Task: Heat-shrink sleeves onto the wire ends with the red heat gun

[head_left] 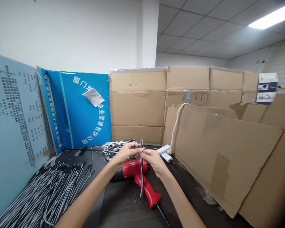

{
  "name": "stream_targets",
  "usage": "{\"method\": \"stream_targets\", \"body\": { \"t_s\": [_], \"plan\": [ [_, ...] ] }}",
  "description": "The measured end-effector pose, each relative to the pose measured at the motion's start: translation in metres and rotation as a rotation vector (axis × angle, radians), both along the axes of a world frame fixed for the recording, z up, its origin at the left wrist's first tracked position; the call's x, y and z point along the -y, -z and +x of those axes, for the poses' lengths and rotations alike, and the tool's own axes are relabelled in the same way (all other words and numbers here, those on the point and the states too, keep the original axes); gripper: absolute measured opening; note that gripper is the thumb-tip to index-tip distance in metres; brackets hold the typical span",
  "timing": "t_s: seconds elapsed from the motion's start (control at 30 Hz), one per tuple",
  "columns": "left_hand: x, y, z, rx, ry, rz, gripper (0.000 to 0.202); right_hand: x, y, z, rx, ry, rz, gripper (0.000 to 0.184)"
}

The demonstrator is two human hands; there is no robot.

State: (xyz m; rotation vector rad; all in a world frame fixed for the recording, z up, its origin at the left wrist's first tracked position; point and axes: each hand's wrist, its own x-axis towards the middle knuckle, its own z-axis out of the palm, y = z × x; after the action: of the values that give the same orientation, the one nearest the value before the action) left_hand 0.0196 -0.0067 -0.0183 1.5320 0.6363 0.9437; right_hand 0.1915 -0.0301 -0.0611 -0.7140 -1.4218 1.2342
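My left hand (126, 152) and my right hand (154, 161) meet above the dark table (123, 205), both pinched on a small bundle of thin black and white wires (141, 172) that stands upright between them. The wire ends stick up above my fingers and the rest hangs down. Directly under the hands lies a red heat gun (142, 182) with a black nozzle, its cord running toward me.
A large heap of cut wires (45, 193) covers the table's left side, a smaller pile (116, 147) lies behind my hands. Blue printed boards (78, 110) stand at left, cardboard boxes (185, 98) and a leaning cardboard sheet (225, 152) at right, beside a white power strip (165, 149).
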Motion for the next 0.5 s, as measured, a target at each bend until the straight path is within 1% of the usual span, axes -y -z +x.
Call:
{"method": "stream_targets", "body": {
  "t_s": [0.1,0.2,0.3,0.5],
  "plan": [
    [-0.0006,0.0025,0.0028,0.014,-0.034,-0.017,0.035,0.0003,-0.0003,-0.0008,-0.007,-0.008,0.000,0.038],
    [-0.0016,0.0047,0.0031,0.028,-0.022,-0.023,0.035,0.0007,-0.0006,-0.0015,-0.002,-0.019,-0.002,0.038],
    [-0.0012,0.0032,0.0006,0.024,0.003,-0.016,0.035,0.0012,-0.0008,-0.0013,0.000,-0.023,-0.013,0.039],
    [-0.0013,0.0001,-0.0027,0.026,-0.005,-0.031,0.036,-0.0002,0.0021,0.0008,-0.002,-0.019,-0.075,0.036]
  ]
}}
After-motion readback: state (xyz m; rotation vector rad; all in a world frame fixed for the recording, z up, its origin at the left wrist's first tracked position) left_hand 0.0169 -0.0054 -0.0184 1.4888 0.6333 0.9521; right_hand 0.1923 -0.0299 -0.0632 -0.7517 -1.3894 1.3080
